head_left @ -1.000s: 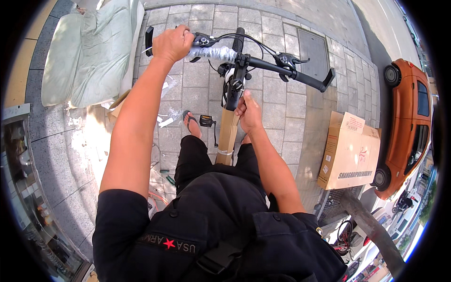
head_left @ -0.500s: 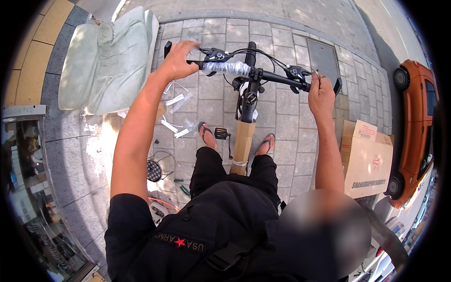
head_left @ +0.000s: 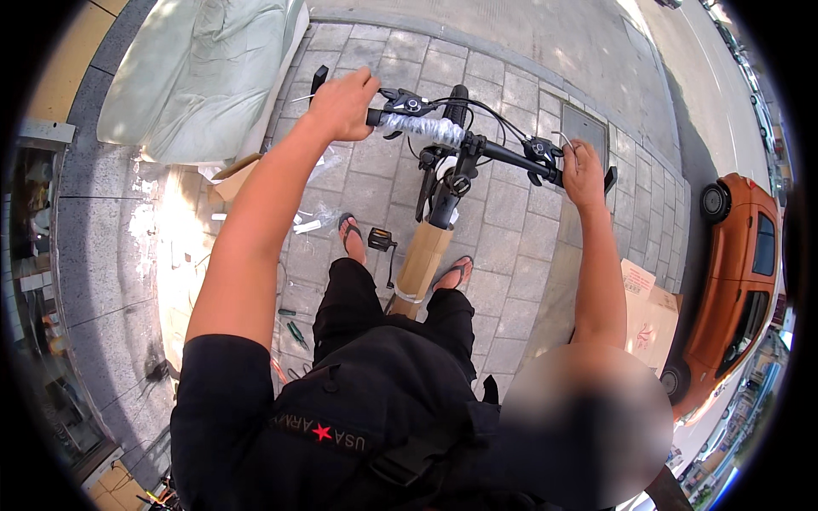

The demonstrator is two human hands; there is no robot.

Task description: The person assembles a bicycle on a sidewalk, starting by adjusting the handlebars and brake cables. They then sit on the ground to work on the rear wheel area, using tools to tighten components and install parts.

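A bicycle handlebar (head_left: 509, 152) spans in front of me, its middle left section wrapped in clear plastic (head_left: 426, 128). My left hand (head_left: 343, 106) is closed round the left grip, beside the brake lever clamp (head_left: 407, 103). Past that hand, a thin metallic rod shows near the bar's black end (head_left: 319, 78). At the right grip, my right hand (head_left: 584, 177) is closed, mostly covering it. A thin bent metal rod (head_left: 559, 136) sticks out by its fingers; its lower part is hidden. Below the stem (head_left: 470, 145), cardboard (head_left: 425, 255) wraps the frame tube between my legs.
A pale green cushioned seat (head_left: 196, 77) stands at far left. Green-handled pliers (head_left: 297, 333) and plastic scraps (head_left: 317, 220) lie on the paving by my left foot (head_left: 353, 237). A cardboard box (head_left: 648, 315) stands right, before an orange car (head_left: 728, 298). The pedal (head_left: 382, 239) juts left.
My left hand, loosely spread by the left grip before, is now wrapped round it. My right hand stays at the right grip. The whole view has turned somewhat.
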